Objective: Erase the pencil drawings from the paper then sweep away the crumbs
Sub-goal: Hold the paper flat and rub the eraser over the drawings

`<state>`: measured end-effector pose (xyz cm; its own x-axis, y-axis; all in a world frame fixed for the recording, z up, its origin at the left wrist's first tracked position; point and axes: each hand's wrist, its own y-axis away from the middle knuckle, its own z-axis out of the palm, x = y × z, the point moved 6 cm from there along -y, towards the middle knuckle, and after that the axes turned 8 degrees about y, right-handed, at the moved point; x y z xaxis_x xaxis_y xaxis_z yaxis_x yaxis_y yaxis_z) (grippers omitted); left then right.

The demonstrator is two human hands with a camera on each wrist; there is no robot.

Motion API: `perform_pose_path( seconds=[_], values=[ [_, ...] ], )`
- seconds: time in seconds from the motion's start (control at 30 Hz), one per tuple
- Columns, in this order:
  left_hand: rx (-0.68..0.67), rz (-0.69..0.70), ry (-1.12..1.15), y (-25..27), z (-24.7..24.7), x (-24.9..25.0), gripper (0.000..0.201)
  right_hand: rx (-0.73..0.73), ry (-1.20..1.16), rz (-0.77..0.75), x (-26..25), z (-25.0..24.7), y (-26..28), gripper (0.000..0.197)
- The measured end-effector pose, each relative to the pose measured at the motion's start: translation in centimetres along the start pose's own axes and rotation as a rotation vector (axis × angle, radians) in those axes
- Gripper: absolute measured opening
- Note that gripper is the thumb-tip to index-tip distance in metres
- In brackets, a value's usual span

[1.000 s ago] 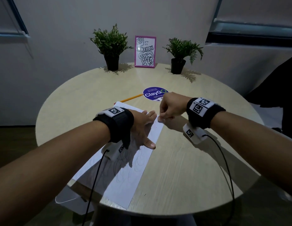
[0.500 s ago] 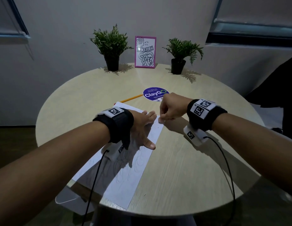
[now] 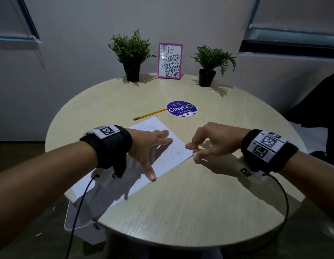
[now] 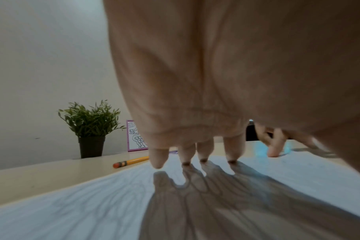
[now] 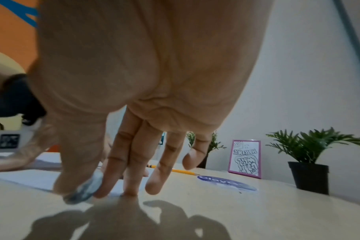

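Left hand (image 3: 143,148): fingers straight and spread, tips resting on the paper (image 3: 162,157).
Right hand (image 3: 216,144): thumb and forefinger pinch a small grey eraser (image 5: 84,190) at the paper's right corner.
Paper: flat on the round worktop (image 3: 190,193), overhanging its near-left edge.
Pencil (image 3: 150,114): just beyond the paper.
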<state>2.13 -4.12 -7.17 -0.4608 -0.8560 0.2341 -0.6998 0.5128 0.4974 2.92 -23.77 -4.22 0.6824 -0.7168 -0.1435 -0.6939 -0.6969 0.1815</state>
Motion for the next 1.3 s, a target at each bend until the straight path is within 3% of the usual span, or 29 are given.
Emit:
perform_pose_path(
  seconds=[0.1,0.2,0.3,0.37,0.53,0.77,1.07,1.2,1.3],
  values=[
    [-0.05,0.007,0.01,0.6,0.3,-1.1,0.13,-0.062,0.007,-0.051,-1.5,-0.5,0.9,0.016],
    [-0.091,0.017,0.016,1.1,0.1,-0.8,0.118,0.015,0.005,-0.081,-2.3,-1.4,0.2,0.015],
    [-0.025,0.017,0.014,1.4,-1.1,0.2,0.09,0.088,0.03,-0.054,-2.5,-1.1,-1.1,0.016],
    [0.06,-0.015,-0.005,1.0,-1.8,0.9,0.081,0.101,0.061,-0.045,-2.8,-0.6,-1.2,0.019],
    [0.112,-0.064,0.035,-0.8,-0.6,2.8,0.104,0.026,0.028,-0.116,-4.7,-0.2,-0.3,0.018],
    [0.127,-0.177,-0.002,-1.7,0.3,4.4,0.118,0.219,0.022,0.011,-2.4,-2.0,-2.0,0.015],
    [0.111,-0.223,-0.019,-2.2,0.1,4.4,0.13,0.161,0.063,0.013,-3.0,-0.8,-3.6,0.01],
    [0.064,-0.255,-0.034,-2.2,0.1,4.4,0.135,-0.056,-0.013,-0.06,-3.9,-0.1,-1.7,0.01],
    [0.064,-0.265,-0.02,-2.5,0.0,4.1,0.138,0.027,0.028,-0.035,-3.3,-0.7,-2.4,0.011]
  ],
)
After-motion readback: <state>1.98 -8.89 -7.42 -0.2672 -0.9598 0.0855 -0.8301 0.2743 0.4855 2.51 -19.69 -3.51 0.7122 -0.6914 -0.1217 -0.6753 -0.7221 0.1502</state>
